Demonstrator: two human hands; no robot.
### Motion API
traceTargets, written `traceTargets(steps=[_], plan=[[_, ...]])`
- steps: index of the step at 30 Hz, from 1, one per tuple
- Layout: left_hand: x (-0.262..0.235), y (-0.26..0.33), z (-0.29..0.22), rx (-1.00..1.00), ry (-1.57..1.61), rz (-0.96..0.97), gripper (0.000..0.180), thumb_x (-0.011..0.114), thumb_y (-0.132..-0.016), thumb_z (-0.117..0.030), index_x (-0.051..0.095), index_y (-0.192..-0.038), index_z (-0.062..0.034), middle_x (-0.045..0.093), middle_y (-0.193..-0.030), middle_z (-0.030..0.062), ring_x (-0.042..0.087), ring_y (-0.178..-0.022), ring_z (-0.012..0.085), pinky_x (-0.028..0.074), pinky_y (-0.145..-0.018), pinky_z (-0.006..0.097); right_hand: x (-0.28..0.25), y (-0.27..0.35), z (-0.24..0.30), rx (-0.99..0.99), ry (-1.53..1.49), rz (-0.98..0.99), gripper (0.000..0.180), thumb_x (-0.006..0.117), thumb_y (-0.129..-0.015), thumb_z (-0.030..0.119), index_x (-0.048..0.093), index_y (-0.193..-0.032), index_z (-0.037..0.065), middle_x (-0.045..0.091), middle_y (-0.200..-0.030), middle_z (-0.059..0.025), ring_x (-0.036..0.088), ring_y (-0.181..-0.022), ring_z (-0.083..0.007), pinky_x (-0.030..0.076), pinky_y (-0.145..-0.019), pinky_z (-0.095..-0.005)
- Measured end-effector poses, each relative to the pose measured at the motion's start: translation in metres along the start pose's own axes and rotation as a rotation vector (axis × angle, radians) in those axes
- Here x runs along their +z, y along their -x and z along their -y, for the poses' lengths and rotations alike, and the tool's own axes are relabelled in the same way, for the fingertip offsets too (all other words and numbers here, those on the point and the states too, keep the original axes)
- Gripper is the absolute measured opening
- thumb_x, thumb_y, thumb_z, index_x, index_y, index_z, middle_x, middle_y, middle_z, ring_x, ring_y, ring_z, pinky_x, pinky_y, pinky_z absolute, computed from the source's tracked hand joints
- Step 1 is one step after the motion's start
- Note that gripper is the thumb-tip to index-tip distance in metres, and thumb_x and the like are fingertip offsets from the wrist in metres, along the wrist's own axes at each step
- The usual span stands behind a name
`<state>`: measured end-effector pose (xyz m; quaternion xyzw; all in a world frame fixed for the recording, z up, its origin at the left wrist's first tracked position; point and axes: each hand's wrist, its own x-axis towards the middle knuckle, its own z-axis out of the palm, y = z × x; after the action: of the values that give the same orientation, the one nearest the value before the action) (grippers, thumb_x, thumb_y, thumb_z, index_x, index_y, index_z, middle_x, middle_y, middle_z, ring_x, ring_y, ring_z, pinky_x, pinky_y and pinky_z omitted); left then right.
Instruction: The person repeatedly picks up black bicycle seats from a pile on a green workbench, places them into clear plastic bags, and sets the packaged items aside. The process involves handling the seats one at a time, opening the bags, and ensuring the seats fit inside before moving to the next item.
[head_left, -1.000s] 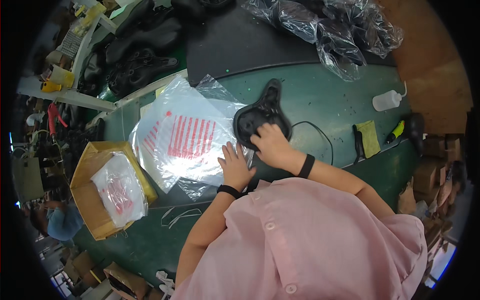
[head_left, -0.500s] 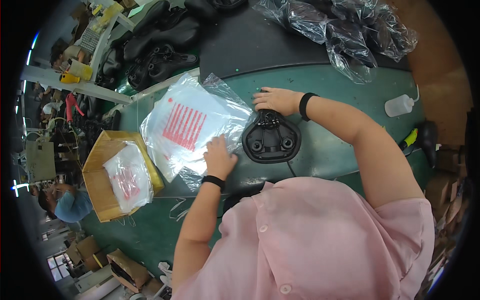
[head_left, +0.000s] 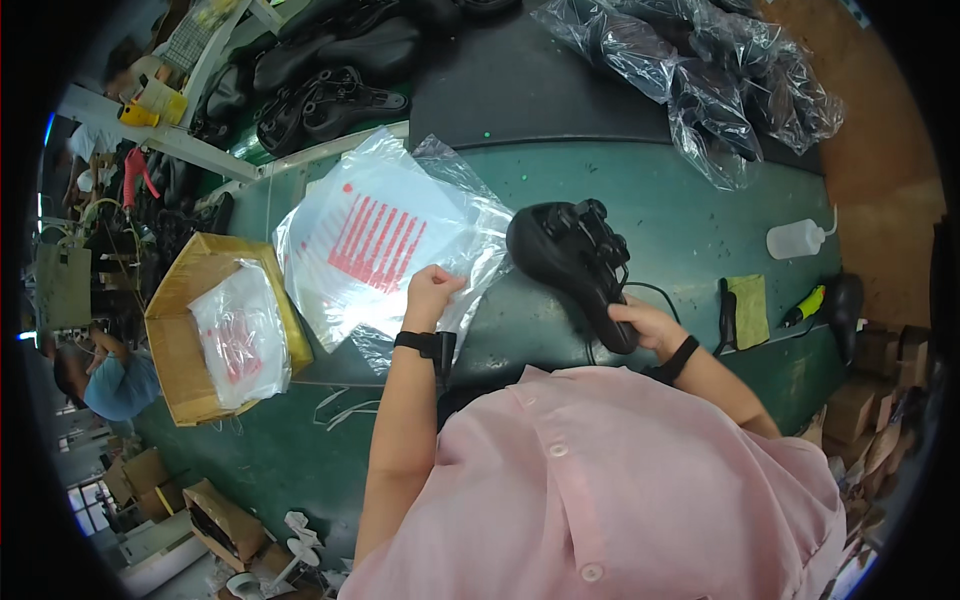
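Note:
My right hand grips the narrow nose of a black bicycle saddle. The saddle is tilted on its side above the green table, its wide end pointing away from me and its underside fittings facing right. At the lower right edge of a pile of clear plastic bags, my left hand is closed, fingertips pinched at the film. Red print shows on the bags, which lie flat to the left of the saddle. How much film is between the left fingers is too small to tell.
Left of the bags stands a cardboard box with more plastic bags. Bagged saddles lie at the far right, bare black saddles at the far left. A white squeeze bottle, a yellow cloth and a yellow-green tool are at the right.
My right hand has moved from the saddle's far end to its nose, now near me. The saddle has been turned round and lifted onto its side. My left fingers have closed at the bags' edge.

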<state>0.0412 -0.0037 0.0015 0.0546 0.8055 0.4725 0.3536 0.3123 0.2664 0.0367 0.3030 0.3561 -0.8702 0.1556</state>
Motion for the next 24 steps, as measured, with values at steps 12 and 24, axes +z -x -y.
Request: traceTargets(steps=[12, 24], plan=[[-0.009, 0.000, -0.007, 0.124, 0.406, 0.018, 0.012, 0.064, -0.089, -0.012, 0.064, -0.087, -0.0008, 0.059, -0.070, 0.0000, 0.054, -0.059, 0.0078, 0.045, -0.055, 0.024, 0.128, -0.065, 0.014, -0.500, 0.189, -0.095, 0.070, 0.076, -0.078, 0.011, 0.038, -0.136, 0.000, 0.056, -0.117, -0.0051, 0.054, -0.105, -0.0153, 0.046, -0.091, -0.0321], [-0.109, 0.017, -0.027, 0.258, 0.654, -0.363, 0.014, 0.058, -0.094, -0.014, 0.068, -0.093, -0.0048, 0.063, -0.071, -0.0026, 0.053, -0.056, 0.0053, 0.040, -0.049, 0.021, 0.177, -0.112, 0.028, -0.844, 1.810, -0.163, 0.059, 0.073, -0.066, 0.005, 0.048, -0.119, 0.011, 0.056, -0.092, -0.0126, 0.059, -0.095, -0.0328, 0.051, -0.072, -0.0426]])
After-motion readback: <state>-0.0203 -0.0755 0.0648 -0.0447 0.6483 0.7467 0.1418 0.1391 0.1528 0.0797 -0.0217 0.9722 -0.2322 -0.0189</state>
